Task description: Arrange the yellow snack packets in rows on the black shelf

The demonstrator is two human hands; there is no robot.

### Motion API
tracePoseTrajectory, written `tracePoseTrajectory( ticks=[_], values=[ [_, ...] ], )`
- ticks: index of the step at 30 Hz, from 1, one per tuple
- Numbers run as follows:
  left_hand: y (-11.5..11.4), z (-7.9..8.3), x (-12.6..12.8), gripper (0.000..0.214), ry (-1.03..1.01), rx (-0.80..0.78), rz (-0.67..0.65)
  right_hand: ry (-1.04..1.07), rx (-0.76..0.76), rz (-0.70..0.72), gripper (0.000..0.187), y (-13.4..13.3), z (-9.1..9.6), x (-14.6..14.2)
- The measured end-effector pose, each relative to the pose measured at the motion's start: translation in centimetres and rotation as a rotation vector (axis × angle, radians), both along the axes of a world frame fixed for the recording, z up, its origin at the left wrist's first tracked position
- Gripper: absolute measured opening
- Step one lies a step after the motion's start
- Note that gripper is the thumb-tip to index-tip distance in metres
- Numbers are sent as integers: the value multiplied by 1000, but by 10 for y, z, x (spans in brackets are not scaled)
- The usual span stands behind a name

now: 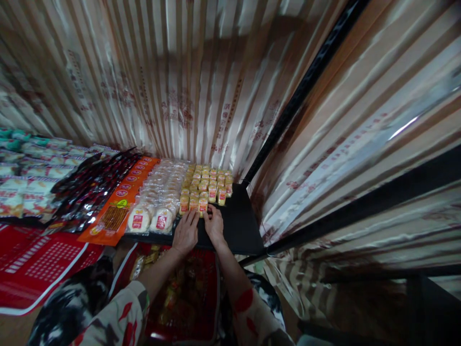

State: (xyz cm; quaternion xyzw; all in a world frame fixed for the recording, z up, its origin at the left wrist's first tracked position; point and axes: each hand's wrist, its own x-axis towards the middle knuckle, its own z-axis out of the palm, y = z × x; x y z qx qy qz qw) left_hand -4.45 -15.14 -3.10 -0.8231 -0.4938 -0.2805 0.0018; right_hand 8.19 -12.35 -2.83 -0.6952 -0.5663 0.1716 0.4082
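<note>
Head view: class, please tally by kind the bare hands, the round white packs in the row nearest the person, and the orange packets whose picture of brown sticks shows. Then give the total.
Bare hands: 2 (left hand, right hand)
Nearest-row round white packs: 2
Orange packets with brown-stick picture showing: 1
Total: 5

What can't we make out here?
All in the head view:
Left hand: palm hidden by the back of the hand.
Right hand: fingers obscure whether it grips or just touches the small yellow packs.
Pack print: too small, blurred.
Red container: contents dim, partly behind the forearms.
Green packs: cut off by the left edge.
</note>
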Motion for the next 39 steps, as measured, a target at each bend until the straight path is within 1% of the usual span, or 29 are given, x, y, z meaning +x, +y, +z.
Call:
tracePoseTrajectory(
  ticks=[3, 9, 15, 18, 20, 23, 25, 28, 30, 34, 39],
  values=[
    [1, -3, 0, 50, 11, 4, 0, 2, 5, 2, 36, 1, -2, -2],
    [2, -6, 2, 49, 11, 0, -7, -37, 2, 26, 34, 2, -3, -4],
    [3, -4, 2, 51, 4, 4, -6, 37, 22, -5, 35, 0, -9, -5],
    [8, -1, 6, 51, -16, 20, -47, 31, 28, 13, 30, -1, -9, -5],
    [13, -1, 8, 49, -12, 25, -69, 24, 34, 23, 29, -2, -9, -4],
    [20, -4, 11, 46, 12, 39, -68, 47, 30, 40, 29, -1, -7, 0],
    [21, -6, 11, 47, 25, 53, -61, 93, 41, 37, 29, 1, -6, 4],
    [21, -9, 11, 49, 36, 59, -62, 199, 86, 25, 37, 7, -4, 10],
    [20, -9, 11, 50, 35, 59, -61, 235, 89, 23, 40, 12, -1, 10],
    [21, -10, 12, 50, 26, 78, -36, 207, 58, 46, 39, 22, 2, 1],
    [22, -12, 12, 47, 18, 93, -23, 148, 93, 83, 38, 26, 0, -5]
  ],
)
